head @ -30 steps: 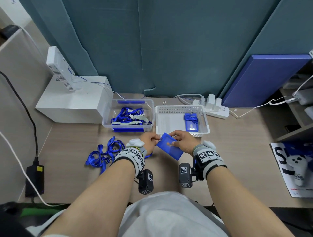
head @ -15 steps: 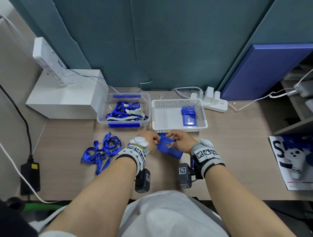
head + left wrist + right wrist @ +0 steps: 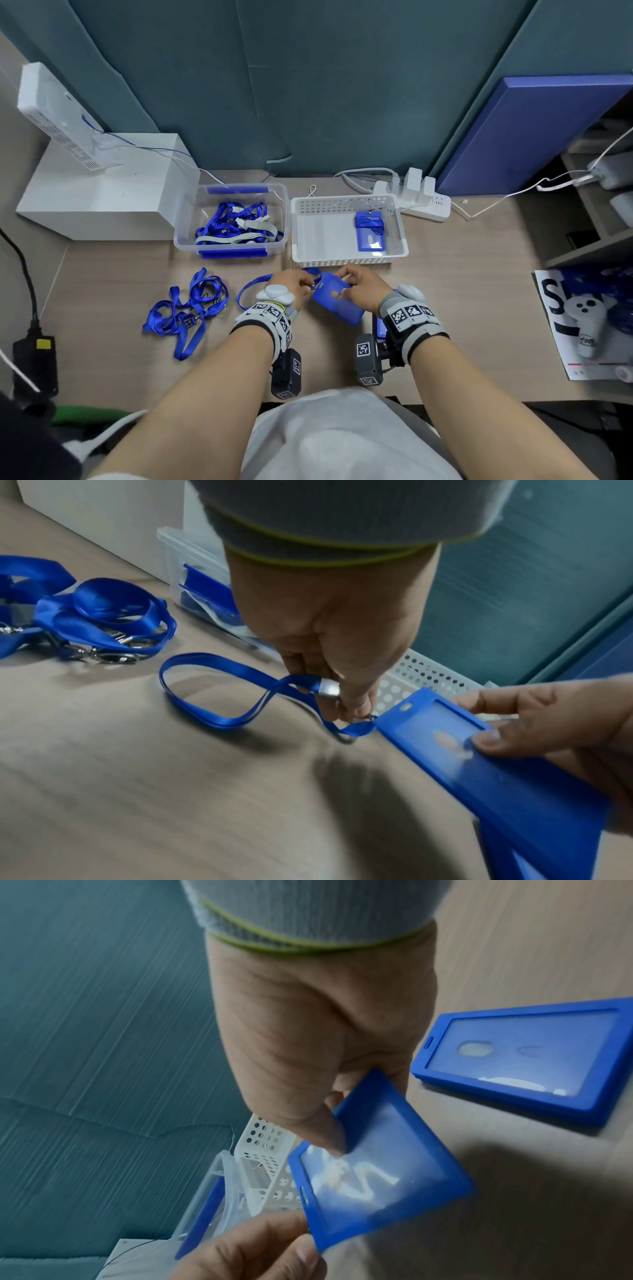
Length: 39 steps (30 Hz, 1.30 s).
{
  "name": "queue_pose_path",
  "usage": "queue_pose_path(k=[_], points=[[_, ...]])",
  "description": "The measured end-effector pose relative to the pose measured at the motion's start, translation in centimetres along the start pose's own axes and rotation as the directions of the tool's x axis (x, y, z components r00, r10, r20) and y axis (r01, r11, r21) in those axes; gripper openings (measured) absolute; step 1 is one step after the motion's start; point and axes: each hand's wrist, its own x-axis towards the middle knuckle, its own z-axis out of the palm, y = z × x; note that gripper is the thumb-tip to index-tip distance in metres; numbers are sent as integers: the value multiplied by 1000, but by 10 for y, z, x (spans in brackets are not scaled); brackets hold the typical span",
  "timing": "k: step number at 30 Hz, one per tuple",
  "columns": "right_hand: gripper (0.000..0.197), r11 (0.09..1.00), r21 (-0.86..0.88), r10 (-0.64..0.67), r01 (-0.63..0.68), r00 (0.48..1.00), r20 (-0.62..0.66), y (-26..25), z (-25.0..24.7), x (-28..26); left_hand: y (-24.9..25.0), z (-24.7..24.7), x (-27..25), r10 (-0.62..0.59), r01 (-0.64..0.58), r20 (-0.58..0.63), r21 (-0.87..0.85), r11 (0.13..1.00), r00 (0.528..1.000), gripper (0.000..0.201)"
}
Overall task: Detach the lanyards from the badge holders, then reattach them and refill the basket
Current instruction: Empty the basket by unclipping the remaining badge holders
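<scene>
My right hand (image 3: pixel 356 291) pinches a blue badge holder (image 3: pixel 337 303) (image 3: pixel 479 767) (image 3: pixel 377 1161) just in front of the white basket (image 3: pixel 346 262), thumb on its clear window. My left hand (image 3: pixel 294 286) (image 3: pixel 342 669) pinches the metal clip end of a blue lanyard (image 3: pixel 250 287) (image 3: pixel 219 691) right at the holder's top edge near its slot. The lanyard's loop trails left on the desk. Inside the basket lies one badge holder with its lanyard wrapped round it (image 3: pixel 370 228). A second loose badge holder (image 3: pixel 527 1053) lies flat on the desk by my right wrist.
A clear bin (image 3: pixel 231 219) of blue and grey lanyards stands left of the basket. A heap of loose blue lanyards (image 3: pixel 185 311) lies on the desk at left. White box (image 3: pixel 99 192), power strip (image 3: pixel 418 198) and cables line the back; a magazine (image 3: pixel 589 322) lies right.
The camera view has tipped down a little. Both hands stay together at the holder; the lanyard's loop now shows on the desk left of my left hand.
</scene>
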Motion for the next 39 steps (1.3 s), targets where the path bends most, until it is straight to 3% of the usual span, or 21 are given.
queue_pose_path(k=[5, 10, 13, 16, 18, 24, 29, 31, 33, 35, 37, 39], points=[[24, 997, 63, 40, -36, 997, -71, 7, -1, 7, 1, 15, 3, 33, -29, -28, 142, 989, 999, 18], [22, 984, 173, 53, -41, 996, -65, 7, 1, 9, -7, 14, 9, -22, -14, 120, 290, 957, 993, 43], [21, 973, 222, 75, -57, 995, -72, 4, 4, 8, -18, 14, 12, -71, 55, 37, 328, 943, 997, 23], [20, 966, 249, 87, -62, 992, -91, -3, 12, 9, -29, 2, 8, -164, 144, 24, 365, 920, 986, 30], [21, 967, 246, 94, -68, 991, -95, -7, 15, 9, -39, -4, 6, -184, 194, -63, 369, 909, 981, 32], [20, 952, 297, 88, -78, 996, -22, -32, 48, 17, -85, -50, -16, -324, 425, -341, 280, 861, 882, 32], [22, 942, 328, 79, -69, 997, -17, -42, 70, 23, -102, -68, -31, -415, 535, -394, 271, 800, 820, 30], [19, 940, 335, 74, -62, 997, -25, -44, 77, 21, -99, -71, -35, -393, 502, -369, 273, 821, 842, 27], [19, 939, 339, 75, -54, 996, -50, -45, 82, 19, -92, -66, -32, -339, 388, -275, 148, 910, 900, 16], [19, 938, 342, 89, -52, 991, -96, -44, 82, 14, -79, -49, -29, -277, 239, -191, -200, 950, 942, 18], [22, 939, 340, 108, -50, 982, -154, -41, 78, 9, -62, -31, -27, -227, 147, -106, -494, 857, 968, 25], [19, 938, 342, 133, -47, 964, -231, -31, 70, 3, -40, -19, -28, -178, 105, -64, -595, 796, 982, 25]])
